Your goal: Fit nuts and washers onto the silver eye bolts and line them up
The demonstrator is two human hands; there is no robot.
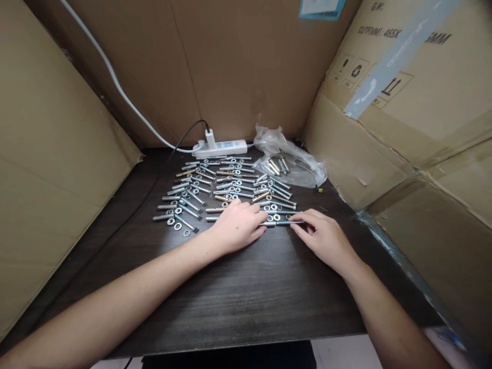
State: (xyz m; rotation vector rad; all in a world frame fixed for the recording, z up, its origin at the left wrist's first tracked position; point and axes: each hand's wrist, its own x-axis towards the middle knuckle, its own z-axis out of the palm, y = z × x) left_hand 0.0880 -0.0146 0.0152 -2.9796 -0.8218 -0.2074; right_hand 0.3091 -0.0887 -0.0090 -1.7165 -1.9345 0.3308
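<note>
My right hand (325, 233) pinches a long bolt (284, 223) between thumb and fingers, low over the table. Curled at the near end of the middle group, my left hand (240, 223) closes on a metal sleeve (270, 224) lying in line with that bolt; its fingertips are partly hidden. Just behind the hands are a nut (277, 218) and a washer (270, 218). Another sleeve (212, 219) sticks out left of my left hand. Rows of bolts, sleeves, nuts and rings spread behind, among them a slanted bolt (185, 222) at the left.
A white power strip (234, 147) with a plug and cables stands at the back. To its right lies a clear plastic bag (300, 171) with several metal sleeves (283, 165). Cardboard walls (246, 66) enclose the dark table (230, 302) on three sides.
</note>
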